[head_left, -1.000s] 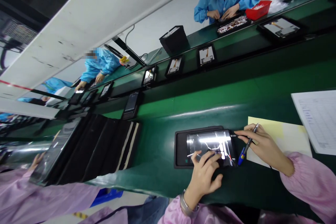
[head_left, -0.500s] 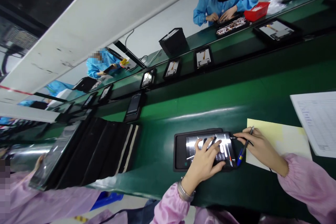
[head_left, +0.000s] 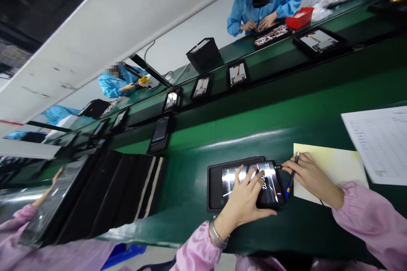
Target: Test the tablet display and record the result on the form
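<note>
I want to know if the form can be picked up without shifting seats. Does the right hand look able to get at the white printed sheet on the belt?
Probably yes. The right hand, holding a pen, rests on the yellow paper, and the white sheet lies just beyond with only bare belt between.

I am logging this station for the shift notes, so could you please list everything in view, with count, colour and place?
tablet: one, black with a lit screen, in a black tray on the near belt.
pen: one, blue and silver, by the tablet's right edge.
yellow sheet: one, pale yellow, right of the tablet.
printed form: one, white, far right.
red bin: one, beside a co-worker on the far side.
trays with devices: several, black, along the far belt.
black box: one, on the far belt.
co-workers: at least two, in blue coats.
left hand: on the tablet's screen.
right hand: holding the pen.
</note>
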